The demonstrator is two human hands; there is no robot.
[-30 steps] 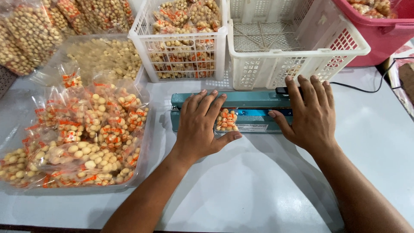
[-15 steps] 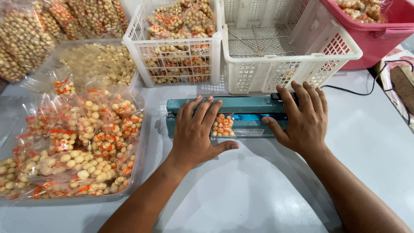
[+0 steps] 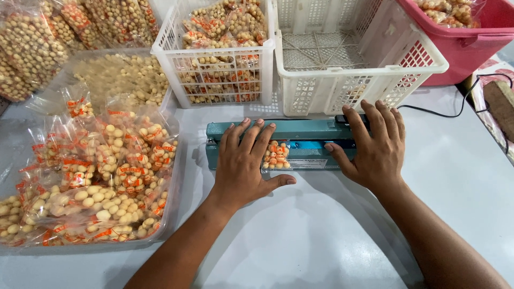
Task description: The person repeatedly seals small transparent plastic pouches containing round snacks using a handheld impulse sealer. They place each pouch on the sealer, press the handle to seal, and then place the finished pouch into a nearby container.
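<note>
A teal heat sealer (image 3: 300, 131) lies across the white table in front of me. My left hand (image 3: 245, 163) rests flat on its left part, fingers spread, pinning a small clear packet of round beige snacks (image 3: 277, 155) under the sealing bar. My right hand (image 3: 375, 147) presses palm-down on the bar's right end, near the black handle tip. Most of the packet is hidden under my left hand.
A clear tray (image 3: 170, 214) piled with filled snack packets sits at the left. Behind the sealer stand a white basket (image 3: 214, 59) full of packets and an empty white basket (image 3: 364, 69). A pink tub (image 3: 466, 43) is at back right; a black cable (image 3: 444, 112) runs right.
Both hands keep pressing on the sealer; the view has shifted slightly, and the hands stay in the same spots on the bar.
</note>
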